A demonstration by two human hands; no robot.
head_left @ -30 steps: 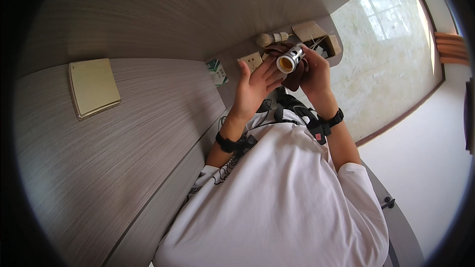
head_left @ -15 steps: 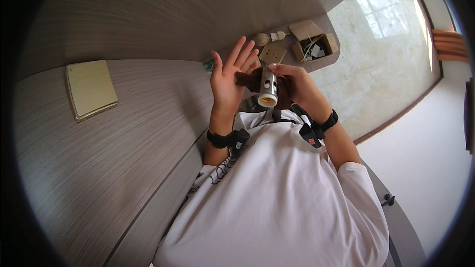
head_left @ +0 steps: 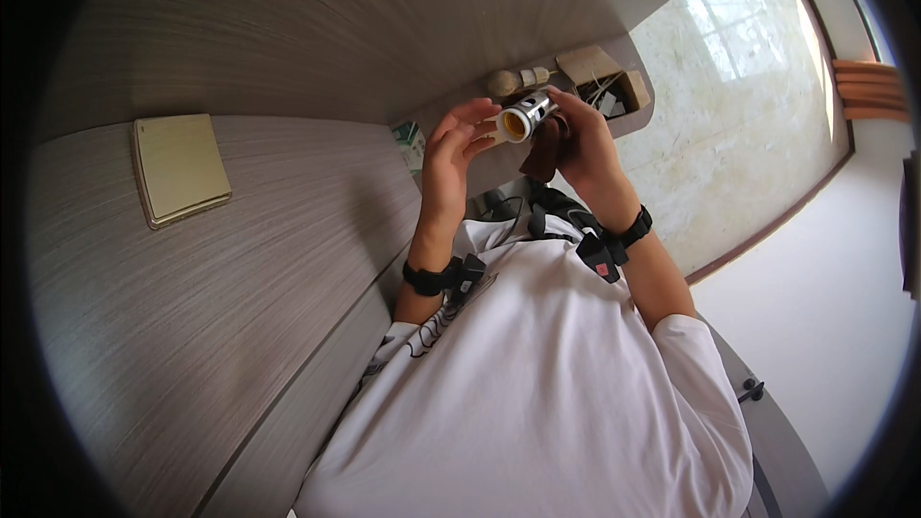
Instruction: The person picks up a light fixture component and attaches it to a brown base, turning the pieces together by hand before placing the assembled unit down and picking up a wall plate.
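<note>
Indoor room; home or small office, can't tell which. Wood-grain desktop [head_left: 240, 269] well left of the left-hand fingers [head_left: 470, 111], matching panel [head_left: 336, 29] beyond them. Right of them: cardboard box [head_left: 588, 65] of cables [head_left: 603, 88], mottled pale floor [head_left: 710, 134] with window glare [head_left: 734, 14], white wall [head_left: 806, 249].

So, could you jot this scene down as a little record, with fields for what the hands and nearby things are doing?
Right hand: grips a metal cylinder
Cylinder's open end: white rim, yellowish inside
Left hand: fingers spread and bent near that end; contact unclear
Below cylinder: brown piece, beside the right hand
Beyond hands: open cardboard box holding cables
Far left: pale yellow flat item on a wood-grained surface
</note>
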